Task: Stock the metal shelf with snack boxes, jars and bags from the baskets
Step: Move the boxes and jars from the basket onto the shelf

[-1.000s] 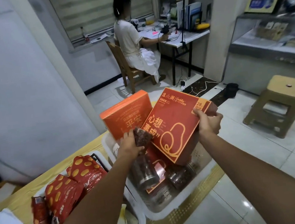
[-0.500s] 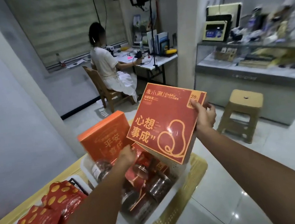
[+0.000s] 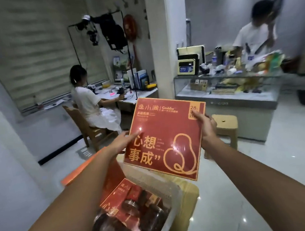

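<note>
red box (image 3: 164, 138) held above the basket (image 3: 175, 188): our right hand (image 3: 207, 126) grips its corner, left hand (image 3: 121, 143) touches flat. shelf next.

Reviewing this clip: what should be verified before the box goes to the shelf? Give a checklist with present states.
1. Right hand grips red box at its top corner: ok.
2. Left hand gripping too: not ok, fingers straight at the box's left edge.
3. Box held above basket and jars, clear of them: ok.
4. Metal shelf in view: not ok.
5. Free shelf space: cannot tell.
</note>
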